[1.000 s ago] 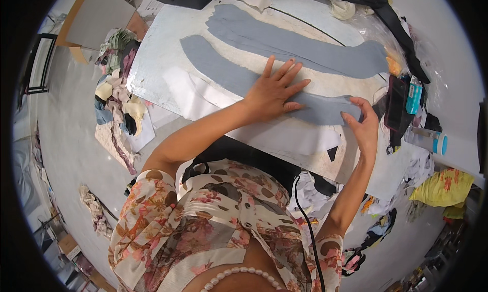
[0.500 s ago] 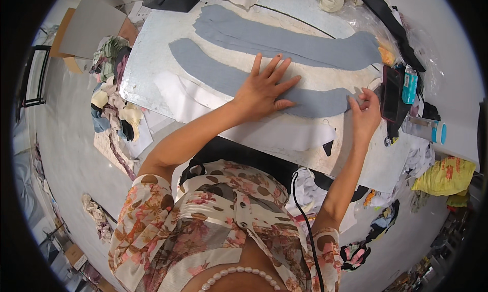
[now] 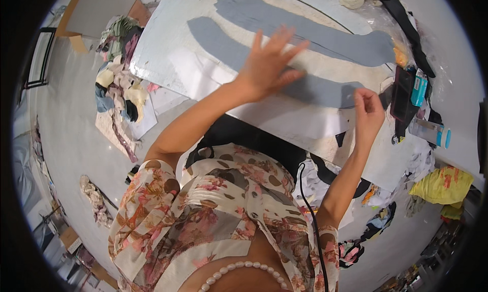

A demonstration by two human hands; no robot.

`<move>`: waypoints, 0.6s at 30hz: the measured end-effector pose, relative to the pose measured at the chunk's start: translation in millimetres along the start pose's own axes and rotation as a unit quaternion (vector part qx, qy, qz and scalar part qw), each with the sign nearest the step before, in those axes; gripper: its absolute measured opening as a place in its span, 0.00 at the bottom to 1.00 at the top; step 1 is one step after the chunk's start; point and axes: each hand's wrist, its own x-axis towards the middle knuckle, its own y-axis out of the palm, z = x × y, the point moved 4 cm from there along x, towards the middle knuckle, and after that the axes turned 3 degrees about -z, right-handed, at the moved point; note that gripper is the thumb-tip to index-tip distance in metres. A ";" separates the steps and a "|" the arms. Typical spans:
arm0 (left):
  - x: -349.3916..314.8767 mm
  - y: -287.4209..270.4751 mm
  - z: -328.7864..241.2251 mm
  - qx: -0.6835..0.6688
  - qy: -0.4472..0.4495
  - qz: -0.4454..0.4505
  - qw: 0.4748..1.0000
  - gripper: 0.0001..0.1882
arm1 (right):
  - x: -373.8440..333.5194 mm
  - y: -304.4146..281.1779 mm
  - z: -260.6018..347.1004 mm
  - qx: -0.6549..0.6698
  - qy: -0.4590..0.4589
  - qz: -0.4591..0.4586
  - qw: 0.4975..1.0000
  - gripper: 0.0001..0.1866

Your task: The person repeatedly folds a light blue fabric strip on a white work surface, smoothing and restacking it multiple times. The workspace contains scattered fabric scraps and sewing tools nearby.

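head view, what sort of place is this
Most likely a garment or sewing workroom. Curved grey-blue cloth strips lie spread on a pale worktable, and mixed-colour fabric scraps are heaped to its left.

At my ten o'clock I have a heap of mixed cloth scraps (image 3: pixel 119 40), with a grey-and-brown carton (image 3: pixel 101 10) just past it toward eleven. Farther out, shortly before ten, I see a black frame (image 3: pixel 49 56). A patterned strip of cloth (image 3: pixel 95 200) lies on my grey floor (image 3: pixel 66 155) at eight. Between one and two I have crumpled clear film (image 3: pixel 378 19), and at two a long black strip (image 3: pixel 416 40). Shortly before three lies a dark phone-like slab (image 3: pixel 401 96), a teal packet (image 3: pixel 419 90) right beside it; at three, a clear cylinder (image 3: pixel 427 133) with a blue rim. Between three and four slumps my yellow bag (image 3: pixel 441 185)
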 end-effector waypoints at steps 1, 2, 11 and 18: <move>-8.8 -23.2 9.1 -0.056 -0.011 -0.071 0.996 0.28 | -12.8 10.4 10.1 0.033 -0.011 0.030 0.999 0.02; -20.6 -36.2 22.1 -0.052 -0.023 -0.097 0.994 0.26 | -25.2 20.4 19.1 0.016 -0.029 0.058 0.998 0.02; -129.1 -92.8 102.8 -0.029 -0.196 -0.240 0.950 0.16 | -87.6 115.6 76.1 -0.017 -0.128 0.246 0.961 0.04; -159.9 -84.2 115.5 -0.051 -0.257 -0.296 0.919 0.17 | -93.5 177.3 96.1 -0.032 -0.243 0.271 0.931 0.07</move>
